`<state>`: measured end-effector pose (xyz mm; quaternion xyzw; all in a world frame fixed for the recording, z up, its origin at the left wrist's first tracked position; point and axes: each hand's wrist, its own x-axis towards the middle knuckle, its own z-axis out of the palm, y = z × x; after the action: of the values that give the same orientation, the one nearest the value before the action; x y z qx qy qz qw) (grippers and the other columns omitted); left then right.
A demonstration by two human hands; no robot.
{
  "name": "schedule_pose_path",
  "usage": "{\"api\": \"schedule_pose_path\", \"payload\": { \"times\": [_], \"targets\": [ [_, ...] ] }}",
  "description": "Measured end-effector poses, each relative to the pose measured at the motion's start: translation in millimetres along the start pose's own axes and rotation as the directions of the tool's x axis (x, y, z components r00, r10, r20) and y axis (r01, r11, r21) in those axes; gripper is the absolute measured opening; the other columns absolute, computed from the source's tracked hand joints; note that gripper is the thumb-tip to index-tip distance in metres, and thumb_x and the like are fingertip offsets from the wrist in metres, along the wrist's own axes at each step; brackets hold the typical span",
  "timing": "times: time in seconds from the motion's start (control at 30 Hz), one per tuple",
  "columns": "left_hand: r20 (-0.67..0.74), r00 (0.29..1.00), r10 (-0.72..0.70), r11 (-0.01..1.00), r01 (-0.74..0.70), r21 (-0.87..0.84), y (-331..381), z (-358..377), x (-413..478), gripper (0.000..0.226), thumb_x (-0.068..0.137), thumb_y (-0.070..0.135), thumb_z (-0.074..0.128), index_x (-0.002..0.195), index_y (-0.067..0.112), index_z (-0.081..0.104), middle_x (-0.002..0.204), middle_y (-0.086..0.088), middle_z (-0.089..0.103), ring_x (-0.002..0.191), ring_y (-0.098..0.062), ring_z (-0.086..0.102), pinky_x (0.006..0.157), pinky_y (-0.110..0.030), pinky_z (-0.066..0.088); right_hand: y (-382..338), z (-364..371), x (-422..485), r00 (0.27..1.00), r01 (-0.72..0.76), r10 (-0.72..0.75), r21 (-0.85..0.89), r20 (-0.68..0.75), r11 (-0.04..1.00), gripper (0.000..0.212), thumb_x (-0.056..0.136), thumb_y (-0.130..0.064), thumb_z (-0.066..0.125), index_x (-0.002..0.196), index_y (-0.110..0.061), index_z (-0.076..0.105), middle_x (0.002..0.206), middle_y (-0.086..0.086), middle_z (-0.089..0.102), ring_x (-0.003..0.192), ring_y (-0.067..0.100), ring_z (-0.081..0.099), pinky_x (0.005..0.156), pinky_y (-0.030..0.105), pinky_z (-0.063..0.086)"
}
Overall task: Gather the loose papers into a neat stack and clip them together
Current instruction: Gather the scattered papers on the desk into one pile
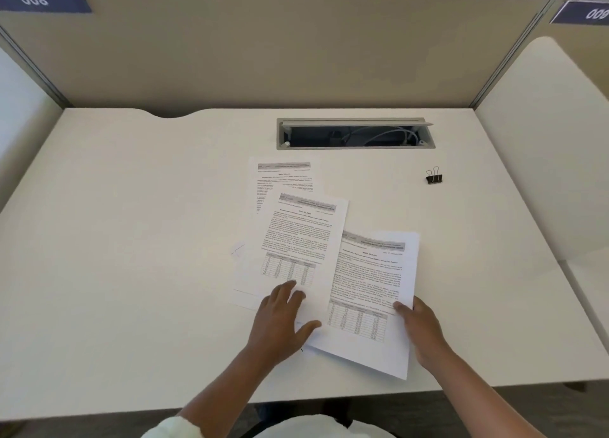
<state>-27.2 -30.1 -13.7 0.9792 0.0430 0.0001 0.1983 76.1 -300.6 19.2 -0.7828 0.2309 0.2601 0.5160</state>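
Several printed white sheets lie fanned and overlapping on the white desk. The farthest sheet is partly covered by a middle sheet with a table printed on it. A blank-looking sheet peeks out at the left. The nearest sheet lies tilted on the right. My left hand rests flat, fingers spread, on the lower part of the middle sheet. My right hand grips the right edge of the nearest sheet, thumb on top. A black binder clip stands alone at the far right.
An open cable slot with wires inside is set into the desk behind the papers. Beige partition walls enclose the back and sides. The desk's front edge runs just below my forearms.
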Motion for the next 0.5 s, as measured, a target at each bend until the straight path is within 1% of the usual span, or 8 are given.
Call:
{"api": "schedule_pose_path", "payload": {
  "times": [0.07, 0.13, 0.17, 0.23, 0.3, 0.4, 0.5],
  "targets": [
    [0.046, 0.997, -0.061, 0.998, 0.061, -0.003, 5.4, 3.6, 12.6, 0.084, 0.082, 0.078, 0.048, 0.144, 0.020, 0.044, 0.159, -0.009, 0.036, 0.147, -0.029, 0.034, 0.115, -0.044, 0.035, -1.0, 2.9, -3.6, 1.000, 0.000, 0.000, -0.002, -0.003, 1.000, 0.020, 0.105, -0.017, 0.053, 0.121, -0.025, 0.062, 0.112, 0.000, 0.071, 0.096, 0.018, 0.067, 0.072, 0.033, 0.051],
    [0.124, 0.985, -0.122, 0.992, 0.122, 0.010, 10.1, 10.1, 26.6, 0.108, 0.078, 0.084, 0.046, 0.158, 0.016, 0.021, 0.168, -0.012, 0.009, 0.156, -0.031, 0.007, 0.125, -0.046, 0.014, -1.2, 5.8, -5.8, 1.000, 0.001, -0.001, -0.008, -0.002, 1.000, 0.020, 0.105, -0.017, 0.052, 0.122, -0.024, 0.061, 0.112, 0.000, 0.070, 0.095, 0.017, 0.067, 0.070, 0.031, 0.050],
    [0.161, 0.976, -0.146, 0.989, 0.144, 0.025, 11.9, 14.3, 32.1, 0.118, 0.074, 0.088, 0.044, 0.161, 0.016, 0.009, 0.169, -0.013, -0.005, 0.156, -0.031, -0.005, 0.126, -0.047, 0.005, -1.2, 7.8, -7.1, 1.000, 0.000, 0.000, -0.010, 0.002, 1.000, 0.020, 0.105, -0.017, 0.052, 0.122, -0.023, 0.061, 0.111, -0.001, 0.070, 0.095, 0.017, 0.067, 0.069, 0.030, 0.050],
    [0.197, 0.965, -0.172, 0.985, 0.165, 0.052, 12.9, 24.5, 39.4, 0.128, 0.070, 0.093, 0.039, 0.161, 0.016, -0.006, 0.166, -0.014, -0.021, 0.153, -0.032, -0.019, 0.125, -0.048, -0.006, 0.0, 11.8, -8.0, 1.000, -0.001, 0.001, -0.019, 0.006, 1.000, 0.021, 0.105, -0.018, 0.052, 0.123, -0.022, 0.061, 0.113, -0.001, 0.071, 0.097, 0.018, 0.068, 0.069, 0.030, 0.050],
    [0.194, 0.965, -0.179, 0.984, 0.173, 0.049, 11.1, 33.9, 41.7, 0.126, 0.072, 0.094, 0.035, 0.160, 0.016, -0.009, 0.165, -0.014, -0.025, 0.152, -0.032, -0.023, 0.124, -0.048, -0.008, 1.4, 14.5, -8.4, 1.000, -0.003, 0.003, -0.025, 0.000, 1.000, 0.022, 0.105, -0.019, 0.052, 0.124, -0.022, 0.061, 0.116, 0.001, 0.071, 0.099, 0.020, 0.068, 0.072, 0.032, 0.051],
    [0.131, 0.977, -0.167, 0.986, 0.167, 0.014, 6.7, 40.1, 39.7, 0.106, 0.086, 0.083, 0.034, 0.161, 0.018, -0.002, 0.167, -0.010, -0.019, 0.154, -0.028, -0.018, 0.125, -0.044, -0.007, 2.5, 16.5, -7.9, 1.000, -0.007, 0.007, -0.017, -0.008, 1.000, 0.021, 0.104, -0.020, 0.053, 0.123, -0.024, 0.061, 0.117, 0.000, 0.072, 0.101, 0.021, 0.068, 0.078, 0.036, 0.053],
    [0.081, 0.983, -0.167, 0.985, 0.170, -0.029, 3.2, 41.1, 40.2, 0.085, 0.098, 0.063, 0.040, 0.161, 0.018, 0.006, 0.167, -0.004, -0.013, 0.155, -0.025, -0.010, 0.127, -0.046, 0.006, 1.4, 17.5, -9.9, 1.000, -0.012, 0.012, -0.015, -0.001, 1.000, 0.021, 0.105, -0.020, 0.052, 0.123, -0.025, 0.061, 0.117, -0.002, 0.071, 0.102, 0.020, 0.068, 0.079, 0.036, 0.052]
  ]
}}
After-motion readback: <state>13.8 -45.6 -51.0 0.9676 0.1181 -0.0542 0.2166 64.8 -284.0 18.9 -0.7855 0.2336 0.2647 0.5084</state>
